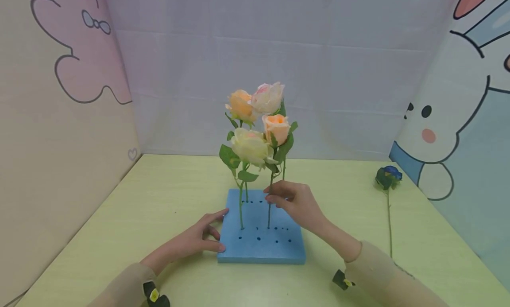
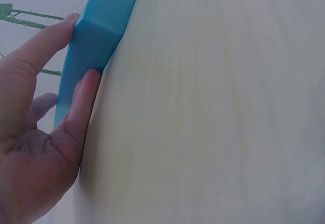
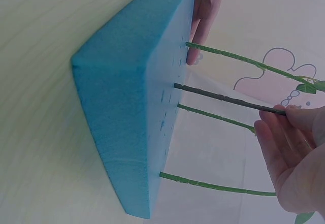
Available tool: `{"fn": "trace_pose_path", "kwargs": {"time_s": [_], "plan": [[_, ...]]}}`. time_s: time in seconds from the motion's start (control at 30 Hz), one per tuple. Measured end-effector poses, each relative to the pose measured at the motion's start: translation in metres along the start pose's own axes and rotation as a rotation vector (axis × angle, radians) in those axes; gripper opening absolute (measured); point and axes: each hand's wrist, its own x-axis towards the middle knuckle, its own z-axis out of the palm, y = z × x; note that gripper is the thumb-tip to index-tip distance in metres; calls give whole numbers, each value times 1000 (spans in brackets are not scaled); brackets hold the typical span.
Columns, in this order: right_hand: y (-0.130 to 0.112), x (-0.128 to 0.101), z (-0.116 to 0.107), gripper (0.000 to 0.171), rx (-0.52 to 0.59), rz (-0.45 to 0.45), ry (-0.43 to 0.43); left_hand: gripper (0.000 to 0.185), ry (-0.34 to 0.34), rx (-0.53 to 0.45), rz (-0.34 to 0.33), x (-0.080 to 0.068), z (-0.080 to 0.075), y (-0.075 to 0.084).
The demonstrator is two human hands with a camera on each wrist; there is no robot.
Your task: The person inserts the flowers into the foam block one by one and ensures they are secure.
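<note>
A blue foam block [image 1: 259,254] with small holes stands on the table, with several artificial roses upright in it. My right hand [image 1: 296,205] pinches the dark stem of a peach rose [image 1: 276,130] between thumb and fingers; in the right wrist view the stem's lower end [image 3: 218,97] meets the block's holed face. At the block's left side, my left hand [image 1: 197,238] rests with extended fingers and thumb touching its edge. A cream rose [image 1: 250,146], a yellow-orange rose [image 1: 241,105] and a pale pink-white rose [image 1: 268,98] stand close around the peach one.
A blue rose [image 1: 388,178] with a long stem lies on the right of the pale yellow table [image 1: 167,196]. A white cloth [image 1: 259,45] hangs at the back, and printed cartoon panels flank the sides.
</note>
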Motion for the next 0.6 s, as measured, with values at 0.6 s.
{"fn": "trace_pose_path", "kwargs": {"time_s": [0.6], "plan": [[0,1,-3,13,12,16,-74,92,0,1,-5,0,0,-1]]}}
